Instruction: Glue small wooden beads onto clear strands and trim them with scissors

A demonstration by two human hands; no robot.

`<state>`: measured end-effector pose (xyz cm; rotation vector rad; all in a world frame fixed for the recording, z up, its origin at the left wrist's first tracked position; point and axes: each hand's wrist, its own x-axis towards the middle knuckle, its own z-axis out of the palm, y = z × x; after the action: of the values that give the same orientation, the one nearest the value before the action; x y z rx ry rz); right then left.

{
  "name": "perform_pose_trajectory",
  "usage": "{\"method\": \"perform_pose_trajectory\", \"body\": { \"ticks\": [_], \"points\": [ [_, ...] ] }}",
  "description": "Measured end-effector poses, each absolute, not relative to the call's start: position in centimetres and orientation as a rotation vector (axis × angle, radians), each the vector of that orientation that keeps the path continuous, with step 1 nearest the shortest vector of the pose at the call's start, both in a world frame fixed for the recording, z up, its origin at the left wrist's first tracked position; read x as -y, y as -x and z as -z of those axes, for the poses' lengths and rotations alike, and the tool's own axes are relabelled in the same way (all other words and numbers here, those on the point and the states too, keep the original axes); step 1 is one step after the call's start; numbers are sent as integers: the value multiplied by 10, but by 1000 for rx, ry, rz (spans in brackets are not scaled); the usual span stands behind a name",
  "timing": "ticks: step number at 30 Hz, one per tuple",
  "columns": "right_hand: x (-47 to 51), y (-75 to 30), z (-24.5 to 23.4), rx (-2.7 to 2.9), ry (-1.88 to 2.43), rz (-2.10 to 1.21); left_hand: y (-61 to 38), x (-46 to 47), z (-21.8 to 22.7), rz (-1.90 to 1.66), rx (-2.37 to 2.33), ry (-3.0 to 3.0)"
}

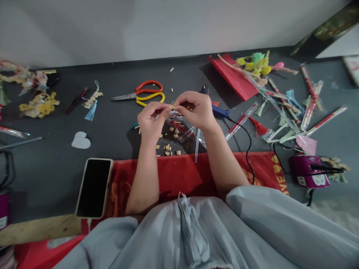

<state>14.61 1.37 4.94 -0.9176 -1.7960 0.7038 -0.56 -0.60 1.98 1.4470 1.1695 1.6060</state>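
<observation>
My left hand (151,121) and my right hand (195,110) meet above the dark table, fingers pinched together on a small tan bead (171,107). A thin thread seems to run between the fingertips, but it is too fine to be sure. Below the hands several small tan beads (169,144) lie scattered on the table, next to clear plastic sleeves (186,132). Red and yellow scissors (143,95) lie just beyond my left hand.
A phone (94,186) lies face up at the left on a red cloth (179,173). A blue glue gun (221,112) with a black cord sits right of my hands. Tassels and tubes (286,108) crowd the right side, beside a purple device (307,172). Yellow cord pieces (40,104) lie at left.
</observation>
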Motion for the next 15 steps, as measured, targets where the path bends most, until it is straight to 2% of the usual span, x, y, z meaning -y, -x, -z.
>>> {"method": "perform_pose_trajectory", "body": {
  "ticks": [9, 15],
  "points": [
    [-14, -143, -48, 1785, 952, -723, 6, 6, -21, -1602, -1179, -1439],
    [-14, -142, -41, 1675, 942, -891, 5, 6, -21, -1591, -1195, -1421]
  ]
}}
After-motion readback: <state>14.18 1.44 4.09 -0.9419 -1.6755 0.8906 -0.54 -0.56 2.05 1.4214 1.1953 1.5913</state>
